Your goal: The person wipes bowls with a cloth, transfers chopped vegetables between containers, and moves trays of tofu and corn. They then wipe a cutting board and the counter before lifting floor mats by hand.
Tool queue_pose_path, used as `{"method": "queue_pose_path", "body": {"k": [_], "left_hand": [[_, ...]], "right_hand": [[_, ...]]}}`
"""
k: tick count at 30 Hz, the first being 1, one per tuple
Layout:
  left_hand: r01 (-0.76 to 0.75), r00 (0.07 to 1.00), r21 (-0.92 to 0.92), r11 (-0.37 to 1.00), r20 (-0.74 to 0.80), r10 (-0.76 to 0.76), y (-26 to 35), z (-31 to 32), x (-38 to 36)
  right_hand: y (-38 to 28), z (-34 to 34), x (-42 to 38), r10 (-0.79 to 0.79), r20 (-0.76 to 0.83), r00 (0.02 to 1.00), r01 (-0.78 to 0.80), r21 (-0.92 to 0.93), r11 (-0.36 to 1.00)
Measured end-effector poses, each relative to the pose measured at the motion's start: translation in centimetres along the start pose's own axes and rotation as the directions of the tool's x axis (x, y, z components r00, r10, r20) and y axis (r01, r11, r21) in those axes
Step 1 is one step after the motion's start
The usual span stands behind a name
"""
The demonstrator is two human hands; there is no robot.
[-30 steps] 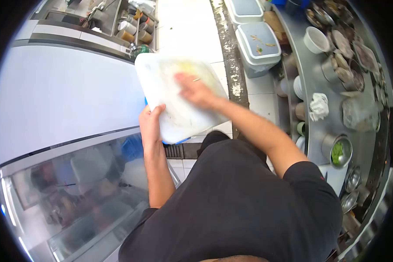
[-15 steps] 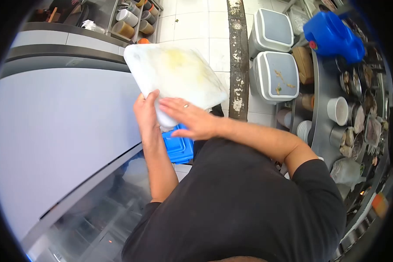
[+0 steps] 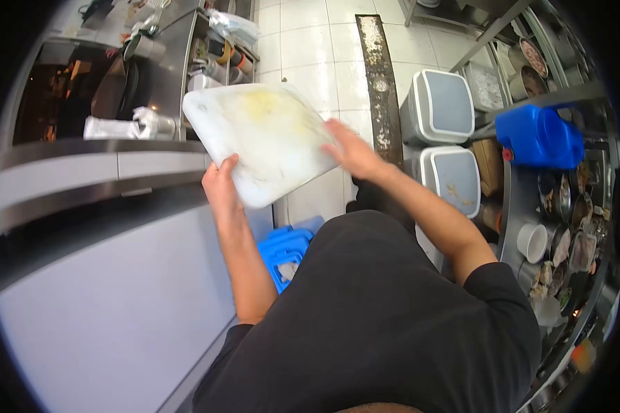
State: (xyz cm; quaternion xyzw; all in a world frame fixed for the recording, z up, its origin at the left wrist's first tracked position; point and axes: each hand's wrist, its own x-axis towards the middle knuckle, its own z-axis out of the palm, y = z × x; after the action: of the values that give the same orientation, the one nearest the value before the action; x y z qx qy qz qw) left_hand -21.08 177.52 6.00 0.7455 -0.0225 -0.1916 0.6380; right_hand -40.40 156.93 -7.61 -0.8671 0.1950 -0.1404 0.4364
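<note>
A white cutting board (image 3: 255,138) with yellow stains and dark scuffs is held up in front of me, tilted over the floor. My left hand (image 3: 222,184) grips its lower left edge, thumb on the upper face and the other fingers behind. At the right corner of the board is my right hand (image 3: 355,151), slightly blurred, its fingers stretched and the thumb apart from them. Its fingertips are right at the board's edge.
Below the board stands a blue plastic crate (image 3: 282,251). A pale counter (image 3: 117,310) runs along my left. To the right are grey-lidded bins (image 3: 448,107), a blue jerrycan (image 3: 541,136) and a steel shelf with a white tub (image 3: 532,243) and food containers.
My right hand has moved from the board's lower edge across to its right corner. The left hand keeps its grip. The view has shifted forward, showing more floor and shelving ahead.
</note>
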Motion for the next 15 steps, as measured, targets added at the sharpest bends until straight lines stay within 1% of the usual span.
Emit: {"method": "queue_pose_path", "body": {"k": [1, 3, 4, 6, 7, 8, 9, 10, 12, 13, 15], "left_hand": [[0.004, 1.0, -0.006, 1.0, 0.015, -0.004, 0.8, 1.2, 1.7], [0.026, 0.998, -0.023, 0.999, 0.053, -0.024, 1.9, 3.7, 4.8], [0.034, 0.997, -0.026, 0.999, 0.072, -0.032, 2.1, 4.6, 6.7], [0.061, 0.997, -0.022, 0.998, 0.058, -0.06, 3.4, 6.3, 10.0], [0.081, 0.996, -0.033, 0.996, 0.05, -0.079, 4.2, 6.8, 11.1], [0.094, 0.995, -0.037, 0.995, 0.045, -0.092, 4.9, 7.1, 12.2], [0.099, 0.995, -0.047, 0.994, 0.038, -0.097, 5.8, 7.5, 13.7], [0.094, 0.996, -0.048, 0.994, 0.007, -0.094, 6.5, 7.9, 15.0], [0.106, 0.992, -0.061, 0.993, -0.058, -0.109, 7.6, 8.8, 17.1], [0.128, 0.99, -0.078, 0.989, -0.045, -0.132, 8.3, 9.2, 18.1], [0.157, 0.983, -0.145, 0.977, -0.069, -0.169, 8.8, 10.7, 20.9]], "right_hand": [[-1.9, 0.1, 2.9, -0.232, -0.003, 0.973, 0.232, 0.002, 0.973], [-4.0, -1.1, 7.4, -0.448, 0.12, 0.886, 0.438, 0.102, 0.893], [-2.2, -1.5, 9.1, -0.432, 0.135, 0.892, 0.425, 0.078, 0.902], [3.6, -0.9, 13.9, -0.412, 0.161, 0.897, 0.416, 0.006, 0.909], [6.8, -2.1, 16.0, -0.12, 0.284, 0.951, 0.159, -0.118, 0.98], [10.6, -3.7, 17.8, 0.187, 0.355, 0.916, -0.092, -0.267, 0.959], [15.0, -4.5, 19.7, 0.439, 0.389, 0.81, -0.281, -0.4, 0.872], [18.6, -5.2, 21.7, 0.663, 0.379, 0.646, -0.436, -0.529, 0.728], [21.6, -7.7, 25.1, 0.629, 0.378, 0.679, -0.413, -0.512, 0.754], [22.9, -8.7, 26.6, 0.614, 0.38, 0.692, -0.398, -0.509, 0.763], [25.3, -9.5, 30.9, 0.524, 0.408, 0.747, -0.33, -0.456, 0.826]]}}
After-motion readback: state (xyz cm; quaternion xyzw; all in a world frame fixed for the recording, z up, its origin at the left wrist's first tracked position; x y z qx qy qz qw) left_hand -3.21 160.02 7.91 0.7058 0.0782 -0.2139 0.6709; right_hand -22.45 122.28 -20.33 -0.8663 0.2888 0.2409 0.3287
